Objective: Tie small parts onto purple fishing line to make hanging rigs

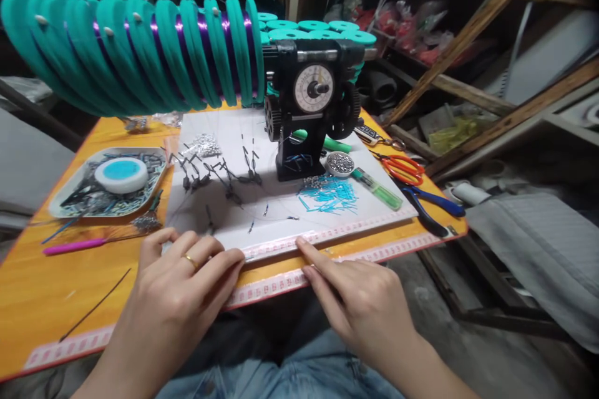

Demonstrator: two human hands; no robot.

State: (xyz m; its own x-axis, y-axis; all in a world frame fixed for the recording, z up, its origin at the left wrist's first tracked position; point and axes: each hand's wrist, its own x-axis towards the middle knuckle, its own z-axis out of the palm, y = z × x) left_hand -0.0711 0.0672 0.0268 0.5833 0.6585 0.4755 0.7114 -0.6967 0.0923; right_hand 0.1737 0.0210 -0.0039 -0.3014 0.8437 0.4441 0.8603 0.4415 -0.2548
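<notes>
While hands (262, 287) rest, tray (60, 196) holds tubes (plus spool (121, 174)) — tin (340, 163), beads.

A single head-worn camera looks forward and down from above the person's lap, close to the near edge of the orange table (42, 299). It faces the far shelving. The table fills the left and centre; the floor lies at right.

no legible text — dial (313, 88) marks too blurred
</notes>
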